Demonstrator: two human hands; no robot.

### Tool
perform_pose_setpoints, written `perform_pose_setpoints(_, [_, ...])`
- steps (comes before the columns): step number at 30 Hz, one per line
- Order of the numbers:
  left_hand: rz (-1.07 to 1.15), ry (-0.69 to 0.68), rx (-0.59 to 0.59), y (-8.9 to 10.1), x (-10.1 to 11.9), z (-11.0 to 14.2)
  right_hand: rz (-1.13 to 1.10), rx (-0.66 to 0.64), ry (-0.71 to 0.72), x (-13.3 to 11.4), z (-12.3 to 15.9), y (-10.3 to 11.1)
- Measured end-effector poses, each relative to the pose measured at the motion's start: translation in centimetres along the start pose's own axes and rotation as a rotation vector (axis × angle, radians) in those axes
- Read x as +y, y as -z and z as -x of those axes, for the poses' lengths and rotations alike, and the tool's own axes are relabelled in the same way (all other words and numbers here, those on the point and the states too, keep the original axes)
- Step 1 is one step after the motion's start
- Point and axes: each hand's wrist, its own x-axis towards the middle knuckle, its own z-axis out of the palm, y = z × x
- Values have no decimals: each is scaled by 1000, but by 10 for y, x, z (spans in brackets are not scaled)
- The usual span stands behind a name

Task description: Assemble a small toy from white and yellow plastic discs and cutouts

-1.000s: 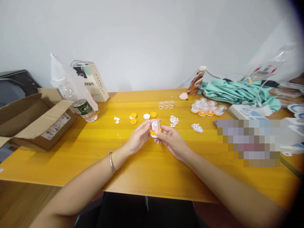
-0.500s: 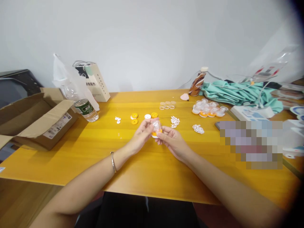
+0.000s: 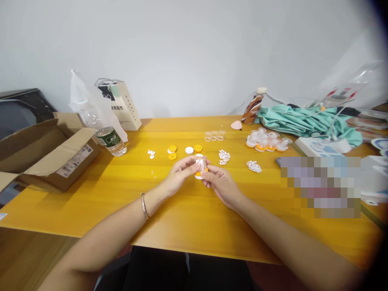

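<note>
Between my two hands, above the middle of the table, is a small toy-like piece (image 3: 200,174) with a clear plastic upper part and an orange and white round base. My left hand (image 3: 184,171), with a silver bangle at its wrist, pinches the clear part from the left. The right hand (image 3: 220,181) grips the base, thumb on its front. Fingers hide much of the piece. Just beyond them lie yellow and white discs (image 3: 189,150), clear rings (image 3: 214,136) and white openwork plastic parts (image 3: 224,156).
Similar clear pieces with orange and white bases (image 3: 266,140) cluster at the right, near a brown bottle (image 3: 254,106) and green cloth (image 3: 303,121). An open cardboard box (image 3: 57,161) and a water bottle (image 3: 110,140) stand at the left. Small white parts (image 3: 151,153) lie left of the discs.
The fingers of my left hand have closed further over the clear part, covering more of it. Both hands stay in nearly the same place. The whole view has shifted slightly.
</note>
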Motion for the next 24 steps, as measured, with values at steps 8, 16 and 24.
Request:
perform_pose_setpoints(8, [-149,104,-242,19,18,-1,-155,-68,-66,-4,1,-2])
perform_pose_setpoints(16, [-172,90,-174,16,15,-1,-296,-170,-188,0,2,-1])
perform_pose_setpoints(24, [-261,11,-107,13,10,-2,-285,-105,-203,-1,1,0])
